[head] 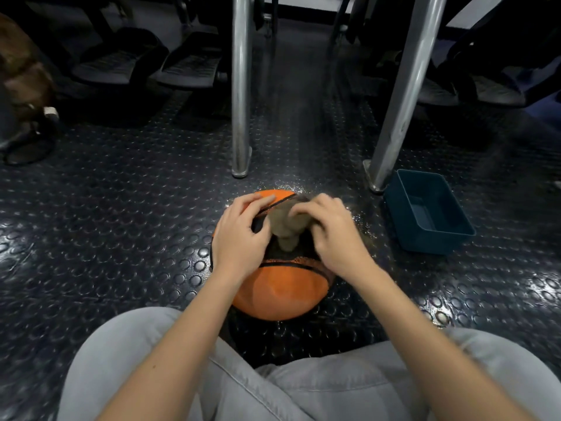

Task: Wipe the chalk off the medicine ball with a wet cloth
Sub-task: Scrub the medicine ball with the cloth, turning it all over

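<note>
The medicine ball sits on the studded black rubber floor, just ahead of the person's knees in pale grey trousers. It is orange with black seams and a black panel across its top. That panel is mostly covered by hands and cloth, so whether it bears a brand or any lettering cannot be told.

The left grip lies on the ball from 9 o'clock. Its palm is on the upper left of the ball, the fingers are nearly straight and spread over the curve, and the thumb reaches towards the cloth. It is released and grasps nothing, only resting on the ball.

The right grip comes in from 3 o'clock and is slightly blurred. Its fingers are curled and bunched around a tan cloth. The cloth is gathered into a crumpled lump and pressed against the black panel at the crown of the ball, between the two hands.

Pale glinting speckles dot the floor around the ball's far edge, from 12 to 2 o'clock.

A teal plastic tub stands on the floor at 2 to 3 o'clock from the ball, near but apart from it.

Two bright metal legs meet the floor beyond. One is upright at 12 o'clock, and the other is slanted at 1 o'clock, with its foot just beside the tub's far corner. Ribbed dark footplates lie further back, at 11 o'clock.
</note>
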Demonstrator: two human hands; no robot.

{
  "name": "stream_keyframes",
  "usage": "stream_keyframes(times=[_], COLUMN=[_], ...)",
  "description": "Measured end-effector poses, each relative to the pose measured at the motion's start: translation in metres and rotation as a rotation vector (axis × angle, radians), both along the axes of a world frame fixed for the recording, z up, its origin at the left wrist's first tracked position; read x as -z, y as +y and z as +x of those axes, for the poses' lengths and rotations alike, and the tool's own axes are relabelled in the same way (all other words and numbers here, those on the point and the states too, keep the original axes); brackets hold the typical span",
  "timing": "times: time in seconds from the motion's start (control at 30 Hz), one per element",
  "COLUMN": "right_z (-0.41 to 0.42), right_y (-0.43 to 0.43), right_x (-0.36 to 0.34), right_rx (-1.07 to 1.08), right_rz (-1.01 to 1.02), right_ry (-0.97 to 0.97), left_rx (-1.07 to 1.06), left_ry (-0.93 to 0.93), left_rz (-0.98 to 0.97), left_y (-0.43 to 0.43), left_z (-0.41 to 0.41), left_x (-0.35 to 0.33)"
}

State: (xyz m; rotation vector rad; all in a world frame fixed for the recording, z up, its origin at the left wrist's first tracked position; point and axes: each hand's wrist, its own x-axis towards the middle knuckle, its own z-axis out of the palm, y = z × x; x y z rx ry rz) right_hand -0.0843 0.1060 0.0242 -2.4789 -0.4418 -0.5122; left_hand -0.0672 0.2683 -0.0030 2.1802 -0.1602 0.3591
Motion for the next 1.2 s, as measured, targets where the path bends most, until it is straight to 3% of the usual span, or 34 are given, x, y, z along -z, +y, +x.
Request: stream_keyframes(times=[0.2,0.27,0.37,0.43,0.53,0.63,0.7,0.87,1.07,1.2], right_z=[0.027,0.018,0.003,0.012,0.028,0.031,0.03,0.026,0.032,0.025], right_y=[-0.044,-0.027,0.002,-0.004,-0.037,-0.044,-0.031,-0.01,-0.057,-0.031], right_x=[0.019,0.01,-0.007,-0.005,0.011,0.015,0.008,-0.011,0.007,-0.02], right_rx=[0.293,0.212,-0.026,-0.003,0.237,0.296,0.228,0.01,0.174,-0.031], right_rz=[0.276,0.286,0.128,0.05,0.095,0.335,0.325,-0.03,0.27,0.305], right_ry=[0.255,0.195,0.089,0.071,0.24,0.418,0.347,0.191,0.562,0.414], left_rx=[0.022,0.012,0.013,0.028,0.048,0.048,0.03,0.02,0.068,0.026], left_ry=[-0.045,-0.052,-0.057,-0.053,-0.059,-0.073,-0.076,-0.069,-0.082,-0.064], left_rz=[0.053,0.034,0.009,0.002,0.031,0.054,0.039,0.021,0.028,0.003], left_y=[-0.012,-0.009,0.0,0.002,-0.004,-0.007,-0.005,0.0,-0.005,0.001], left_z=[-0.005,-0.005,-0.003,-0.002,-0.005,-0.006,-0.007,-0.007,-0.008,-0.006], left_x=[-0.002,-0.001,0.002,0.002,0.002,0.002,0.002,0.002,0.002,0.002])
